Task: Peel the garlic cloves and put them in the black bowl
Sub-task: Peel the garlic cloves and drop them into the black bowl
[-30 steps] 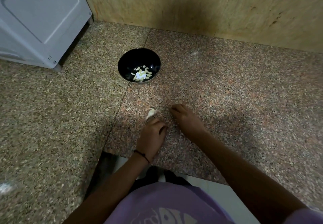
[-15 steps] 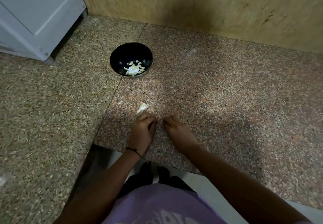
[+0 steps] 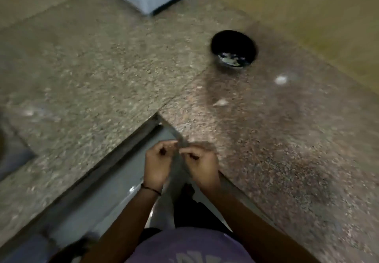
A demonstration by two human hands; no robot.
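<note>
Speckled granite counter (image 3: 266, 143) fills the blurred view, and both hands meet just over its inner corner edge. The left hand (image 3: 159, 163) and right hand (image 3: 202, 164) are curled, fingertips pinched together between them on something tiny — too smeared to say for sure it is a garlic clove. The black bowl (image 3: 233, 44) sits well apart, up near the wall, with pale pieces (image 3: 230, 59) lying in its bottom. Two whitish scraps rest on the stone between bowl and hands — one (image 3: 281, 79) right of the bowl, one (image 3: 221, 102) nearer.
</note>
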